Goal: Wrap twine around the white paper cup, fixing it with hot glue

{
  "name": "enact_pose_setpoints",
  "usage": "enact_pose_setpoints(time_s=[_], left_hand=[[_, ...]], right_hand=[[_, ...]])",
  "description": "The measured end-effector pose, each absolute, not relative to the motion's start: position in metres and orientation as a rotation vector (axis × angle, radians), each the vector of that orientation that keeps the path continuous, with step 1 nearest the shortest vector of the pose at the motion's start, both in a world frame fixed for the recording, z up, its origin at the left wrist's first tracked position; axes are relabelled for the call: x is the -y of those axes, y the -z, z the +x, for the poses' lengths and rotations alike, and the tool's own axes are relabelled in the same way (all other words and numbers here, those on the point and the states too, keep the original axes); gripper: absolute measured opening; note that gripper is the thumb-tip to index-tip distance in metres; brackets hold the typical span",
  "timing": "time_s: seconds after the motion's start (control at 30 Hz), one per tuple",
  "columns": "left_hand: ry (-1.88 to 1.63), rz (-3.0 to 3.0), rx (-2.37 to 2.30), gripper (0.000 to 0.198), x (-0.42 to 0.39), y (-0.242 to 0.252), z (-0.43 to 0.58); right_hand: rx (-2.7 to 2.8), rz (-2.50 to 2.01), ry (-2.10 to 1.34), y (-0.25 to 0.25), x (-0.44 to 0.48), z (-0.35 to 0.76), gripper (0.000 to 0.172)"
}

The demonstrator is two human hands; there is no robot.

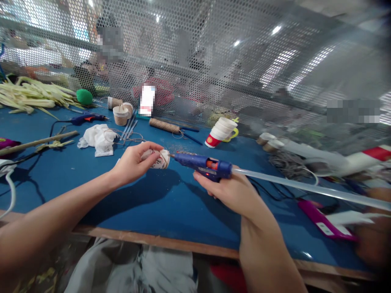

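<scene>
Nozzle [171, 155] of the glue gun [203, 165], clasped in the right hand [235, 191], meets the paper cup [159, 158] pinched by the left hand [132, 162] just ahead, with gluing apparently barely begun.

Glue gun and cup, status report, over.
Left hand grips paper cup, held sideways above blue table. Right hand grips blue glue gun, nozzle at cup's end. Clear glue stick juts from gun's rear. Nothing between nozzle and cup.
</scene>
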State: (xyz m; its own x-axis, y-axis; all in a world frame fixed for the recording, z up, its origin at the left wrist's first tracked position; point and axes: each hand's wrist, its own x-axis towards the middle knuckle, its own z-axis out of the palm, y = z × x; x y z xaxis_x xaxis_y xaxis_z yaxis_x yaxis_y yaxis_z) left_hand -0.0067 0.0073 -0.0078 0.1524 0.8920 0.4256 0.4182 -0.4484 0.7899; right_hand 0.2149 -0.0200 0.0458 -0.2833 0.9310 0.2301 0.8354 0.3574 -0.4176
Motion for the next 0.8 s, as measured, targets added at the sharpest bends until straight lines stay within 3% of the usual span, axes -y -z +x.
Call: enact_pose_setpoints(time_s=[0.8], left_hand=[[-1.252, 1.885, -1.220, 0.028, -0.0100, 0.0094, -0.0060]], right_hand=[[2.188, -1.560, -0.356, -0.0437, 0.0210, 0.2168, 0.025]])
